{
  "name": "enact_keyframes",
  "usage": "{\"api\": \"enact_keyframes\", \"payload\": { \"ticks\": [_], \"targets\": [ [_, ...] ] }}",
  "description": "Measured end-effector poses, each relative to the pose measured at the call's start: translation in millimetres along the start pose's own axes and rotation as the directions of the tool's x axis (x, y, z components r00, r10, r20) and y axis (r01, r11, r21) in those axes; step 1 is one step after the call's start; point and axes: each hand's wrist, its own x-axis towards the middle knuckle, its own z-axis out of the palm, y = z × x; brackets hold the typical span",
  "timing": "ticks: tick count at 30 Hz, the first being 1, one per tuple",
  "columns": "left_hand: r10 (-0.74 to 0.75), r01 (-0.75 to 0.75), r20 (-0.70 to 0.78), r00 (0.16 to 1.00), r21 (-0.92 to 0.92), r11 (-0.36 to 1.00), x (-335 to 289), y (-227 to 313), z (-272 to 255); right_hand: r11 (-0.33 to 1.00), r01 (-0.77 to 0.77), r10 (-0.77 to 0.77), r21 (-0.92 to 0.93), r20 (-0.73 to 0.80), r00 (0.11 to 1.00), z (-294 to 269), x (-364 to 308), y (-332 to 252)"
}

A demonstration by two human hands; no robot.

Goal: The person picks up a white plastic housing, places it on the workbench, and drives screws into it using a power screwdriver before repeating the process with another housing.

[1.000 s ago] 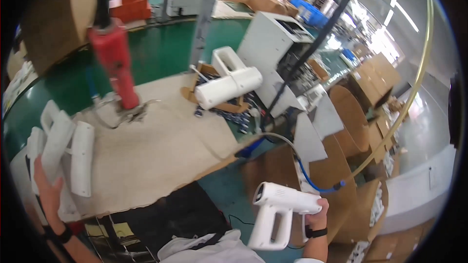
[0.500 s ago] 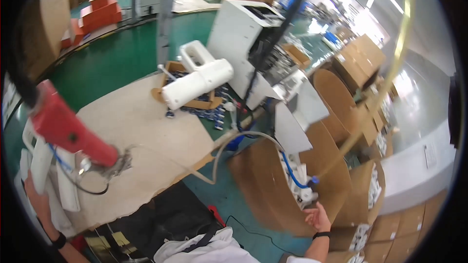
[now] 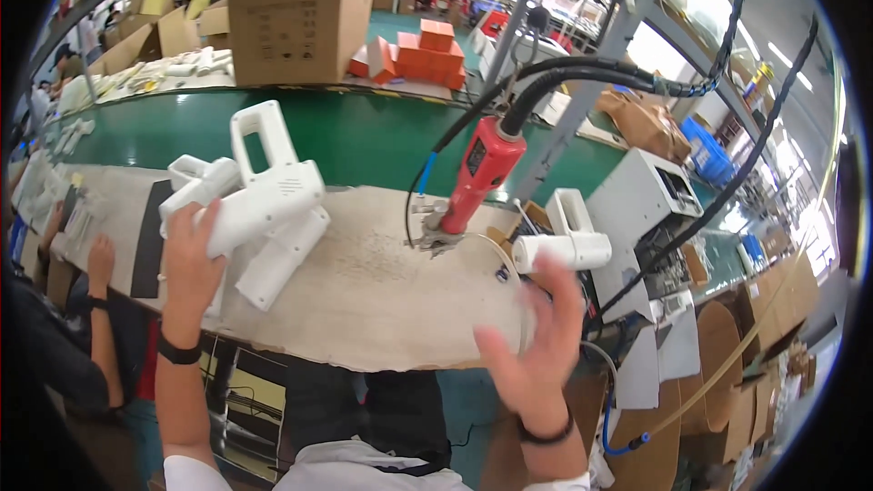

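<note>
My left hand grips the near end of a white plastic housing with a loop handle, thumb and fingers on its body. More white housings lie under and behind it, including one lower housing. My right hand, somewhat blurred, is raised over the table's right front edge with its fingers spread and nothing in it. Just beyond its fingertips another white handled housing rests near a small carton. Between my hands a red power screwdriver hangs tilted, its lower end at a metal fixture on the cardboard-covered table.
Black cables run from the screwdriver to the upper right. Behind the table stretches a green conveyor belt. A grey-white machine stands at right, above open cardboard boxes. At far left a co-worker's hand rests on the table.
My view has swung left. My right hand has come away from the open box at lower right and is over the table edge. My left hand is now on the white housing.
</note>
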Motion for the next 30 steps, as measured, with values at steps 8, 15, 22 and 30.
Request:
{"api": "enact_keyframes", "payload": {
  "ticks": [8, 15, 22, 30],
  "targets": [
    [-0.002, 0.001, -0.005, 1.000, -0.175, 0.985, -38.8, 62.8, -5.7, 0.851, -0.276, 0.318, 0.446, -0.019, 0.948, 93.6, 111.3, 46.5],
    [0.106, -0.110, -0.029, 0.994, -0.178, 0.978, -73.1, 114.3, 24.6, 0.794, -0.277, 0.388, 0.542, -0.099, 0.916, 24.6, 61.6, 59.8],
    [0.019, 0.026, 0.198, 0.980, -0.226, 0.974, -107.6, 159.8, 69.8, 0.766, -0.228, 0.503, 0.601, -0.340, 0.795, -3.0, 45.5, 23.6],
    [0.573, -0.383, 0.304, 0.761, -0.502, 0.775, -57.4, 211.7, 52.5, 0.831, -0.279, 0.452, 0.481, -0.292, 0.843, -21.1, 36.5, 44.9]
  ]
}}
